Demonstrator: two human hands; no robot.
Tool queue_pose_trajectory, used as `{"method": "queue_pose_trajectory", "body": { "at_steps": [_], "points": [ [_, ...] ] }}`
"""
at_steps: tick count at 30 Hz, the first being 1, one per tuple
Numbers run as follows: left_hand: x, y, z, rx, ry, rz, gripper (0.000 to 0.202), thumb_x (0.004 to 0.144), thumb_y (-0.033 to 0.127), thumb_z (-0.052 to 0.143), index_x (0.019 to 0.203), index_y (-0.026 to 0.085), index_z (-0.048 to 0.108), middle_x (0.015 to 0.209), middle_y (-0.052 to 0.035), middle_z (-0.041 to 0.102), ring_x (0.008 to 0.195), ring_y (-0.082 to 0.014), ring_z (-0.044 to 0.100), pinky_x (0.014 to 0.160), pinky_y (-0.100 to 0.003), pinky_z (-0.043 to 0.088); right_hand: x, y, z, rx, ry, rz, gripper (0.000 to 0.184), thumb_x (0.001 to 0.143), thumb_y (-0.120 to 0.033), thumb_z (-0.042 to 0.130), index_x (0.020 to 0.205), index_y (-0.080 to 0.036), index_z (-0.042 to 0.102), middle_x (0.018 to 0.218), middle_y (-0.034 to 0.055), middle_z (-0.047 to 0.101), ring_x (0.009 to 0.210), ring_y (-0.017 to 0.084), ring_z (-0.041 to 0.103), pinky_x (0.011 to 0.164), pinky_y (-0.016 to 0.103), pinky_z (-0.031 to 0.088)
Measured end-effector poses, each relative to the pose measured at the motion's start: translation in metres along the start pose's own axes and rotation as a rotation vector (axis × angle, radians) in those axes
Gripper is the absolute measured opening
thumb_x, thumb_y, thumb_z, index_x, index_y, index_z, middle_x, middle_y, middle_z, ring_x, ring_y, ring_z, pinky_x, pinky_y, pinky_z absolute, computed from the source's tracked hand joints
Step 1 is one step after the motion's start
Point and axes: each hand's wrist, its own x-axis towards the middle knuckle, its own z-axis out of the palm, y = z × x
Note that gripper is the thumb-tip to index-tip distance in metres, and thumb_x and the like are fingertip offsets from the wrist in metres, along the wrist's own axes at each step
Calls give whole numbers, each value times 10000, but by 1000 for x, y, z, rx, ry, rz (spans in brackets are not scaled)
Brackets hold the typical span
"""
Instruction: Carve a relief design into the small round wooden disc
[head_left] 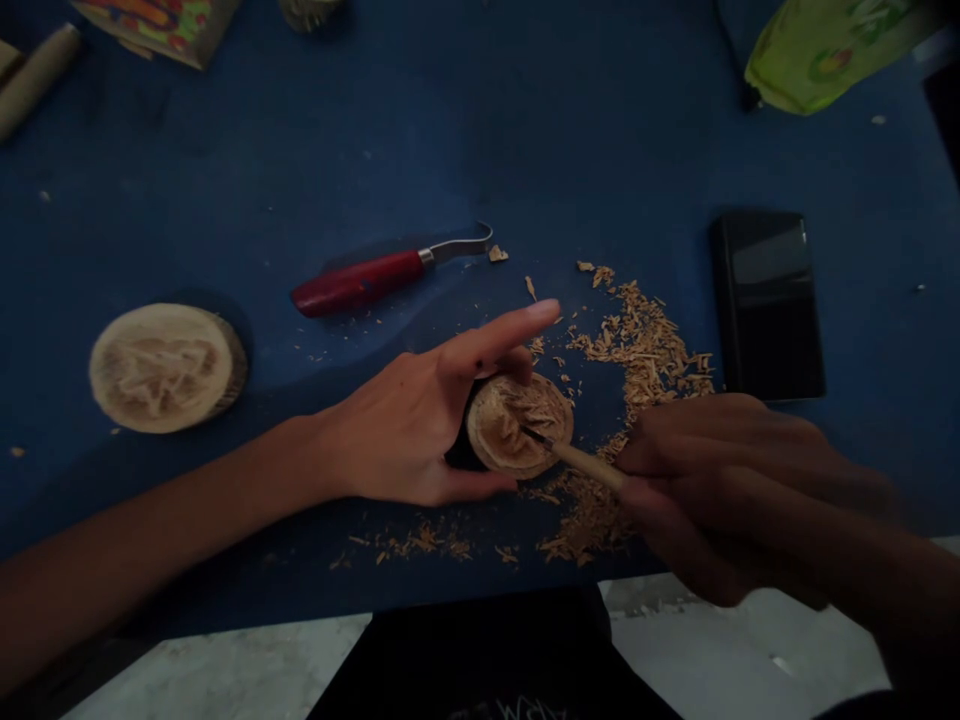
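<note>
A small round wooden piece (504,430) with a roughly hollowed top lies on the blue table cover (525,130). My left hand (420,415) grips it from the left, thumb at its near edge, index finger stretched out over it. My right hand (720,490) is closed round a carving tool with a pale wooden handle (589,465); its tip sits in the hollow of the piece. Wood shavings (637,350) lie scattered to the right and in front of the piece.
A red-handled hook knife (375,280) lies behind my left hand. A larger carved wooden disc (166,367) sits at the left. A black phone (766,303) lies at the right, a green bag (817,50) at the back right. The table's near edge runs just below my hands.
</note>
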Motion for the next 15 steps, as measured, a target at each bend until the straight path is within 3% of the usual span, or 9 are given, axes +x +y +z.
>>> {"method": "queue_pose_trajectory", "body": {
  "at_steps": [3,8,12,15],
  "points": [
    [0,0,0,-8,10,-6,1250,1120,318,920,1970,445,13,1641,-95,750,1381,-302,881,1134,-505,801,-1,0,-3,-39,16,5,413,1091,33,709,967,-279,469,756,-67,666,620,98,585,610,331,493],
    [0,2,-1,-14,1,-12,1247,1116,303,926,1970,423,24,1636,-108,756,1416,-306,873,1149,-495,797,1,1,-11,-57,-79,28,373,1132,7,681,986,-278,491,753,-57,608,631,110,583,612,332,513],
    [-1,1,-1,-35,-14,-24,1284,1088,270,932,1968,457,16,1671,-103,754,1485,-330,852,1154,-501,798,9,2,-14,21,-71,32,260,1209,-105,731,1080,-274,580,823,-38,775,699,121,780,680,293,642],
    [0,1,-1,-59,-20,-17,1313,1068,325,936,1969,500,-3,1650,-75,772,1425,-328,879,1110,-490,810,13,0,-12,93,-9,126,224,1160,-264,884,1104,-283,669,850,-16,803,705,156,797,637,287,651]
  ]
}}
